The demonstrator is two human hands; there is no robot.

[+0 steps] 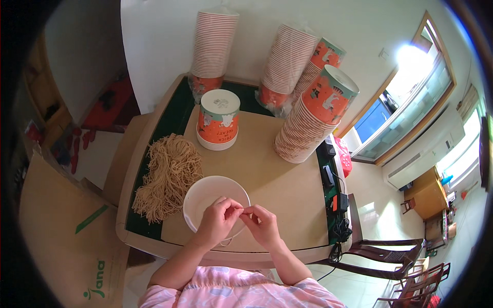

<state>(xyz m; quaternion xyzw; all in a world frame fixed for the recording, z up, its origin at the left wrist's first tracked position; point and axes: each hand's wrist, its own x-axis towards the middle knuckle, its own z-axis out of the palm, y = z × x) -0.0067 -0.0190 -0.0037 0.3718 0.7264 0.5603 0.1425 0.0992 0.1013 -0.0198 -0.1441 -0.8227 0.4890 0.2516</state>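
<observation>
An open white paper bucket stands at the near edge of the table, its inside facing up. Over its right side, my left hand and my right hand meet with their fingertips pinched together. A thin beige string loops out below the rim between my wrists; the fingers hide most of it where they appear to grip it. Left of the bucket lies a big tangled bundle of beige strings. Behind the bucket, a short stack of orange printed buckets sits upside down.
Tall stacks of paper buckets stand at the back left, back middle and right of the table. Power strips and black cables run along the right edge. A large cardboard box is at the left, a dark chair at the right.
</observation>
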